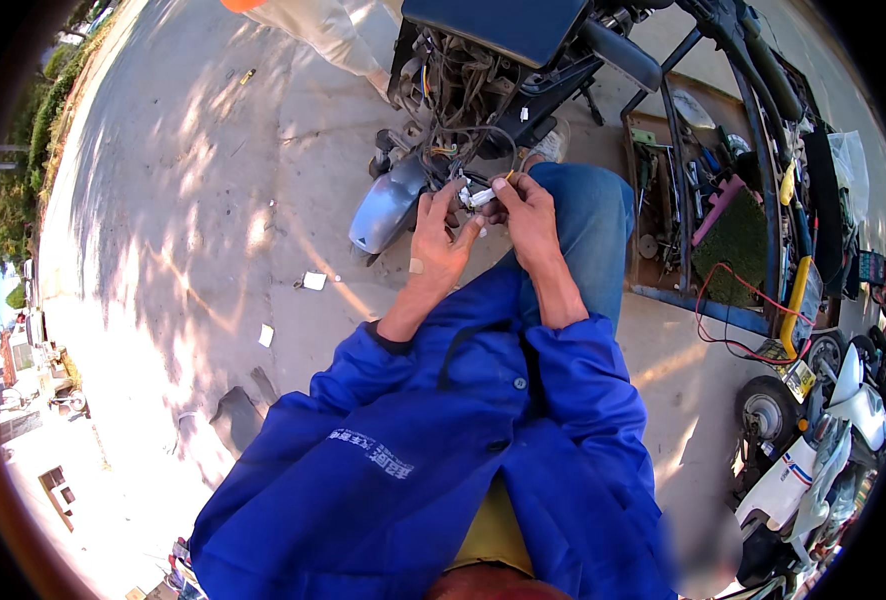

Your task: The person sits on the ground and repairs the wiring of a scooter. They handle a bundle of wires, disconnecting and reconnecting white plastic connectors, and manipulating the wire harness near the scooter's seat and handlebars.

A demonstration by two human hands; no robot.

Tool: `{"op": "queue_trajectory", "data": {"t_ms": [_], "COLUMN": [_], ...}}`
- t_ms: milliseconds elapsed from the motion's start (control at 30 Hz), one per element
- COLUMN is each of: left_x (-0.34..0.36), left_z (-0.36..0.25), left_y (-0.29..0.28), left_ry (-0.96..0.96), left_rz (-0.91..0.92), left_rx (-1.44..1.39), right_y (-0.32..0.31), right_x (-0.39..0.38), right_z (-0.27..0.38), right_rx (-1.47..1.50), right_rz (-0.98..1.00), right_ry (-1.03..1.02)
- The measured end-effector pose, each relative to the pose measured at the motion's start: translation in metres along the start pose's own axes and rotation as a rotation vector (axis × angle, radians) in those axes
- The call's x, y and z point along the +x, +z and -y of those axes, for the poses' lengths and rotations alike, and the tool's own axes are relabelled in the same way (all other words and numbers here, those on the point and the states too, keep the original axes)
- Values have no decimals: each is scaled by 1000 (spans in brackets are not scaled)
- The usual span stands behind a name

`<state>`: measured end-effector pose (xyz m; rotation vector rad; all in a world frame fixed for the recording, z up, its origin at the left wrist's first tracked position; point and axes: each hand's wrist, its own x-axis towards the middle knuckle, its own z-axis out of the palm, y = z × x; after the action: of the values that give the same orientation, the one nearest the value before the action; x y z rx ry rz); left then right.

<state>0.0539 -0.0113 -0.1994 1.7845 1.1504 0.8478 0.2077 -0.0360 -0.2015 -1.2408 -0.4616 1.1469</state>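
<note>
My left hand (442, 230) is closed on a white plastic wire connector (479, 197), its thumb and fingers pinched around the piece. My right hand (525, 212) grips the same connector from the other side with thumb and index finger. Cables run up from the connector into a tangle of wiring (458, 85) hanging below the dark top panel (493, 22) of a dismantled vehicle. Beside and behind my left hand lies a silver-blue curved body panel (383, 212), partly hidden. My right knee (588, 205), in jeans, is just beyond my right hand.
Another person's light sleeve (313, 25) and hand reach in at the upper left. A metal tool tray (643, 300) with tools and test leads (723, 268) stands at the right. Scooter parts and a wheel (768, 415) are at lower right. White scraps (313, 281) lie on the pavement.
</note>
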Motion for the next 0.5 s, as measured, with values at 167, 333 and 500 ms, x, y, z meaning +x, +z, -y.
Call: {"op": "queue_trajectory", "data": {"t_ms": [167, 333, 500], "left_x": [-5, 4, 19], "left_z": [-23, -18, -13], "left_y": [-9, -9, -8], "left_ry": [250, 266, 154], "left_rz": [4, -35, -56], "left_rx": [224, 272, 100], "right_y": [1, 5, -2], "right_x": [3, 5, 5], "right_z": [1, 1, 0], "right_rx": [82, 20, 14], "right_rz": [-8, -29, 6], "right_ry": [15, -30, -17]}}
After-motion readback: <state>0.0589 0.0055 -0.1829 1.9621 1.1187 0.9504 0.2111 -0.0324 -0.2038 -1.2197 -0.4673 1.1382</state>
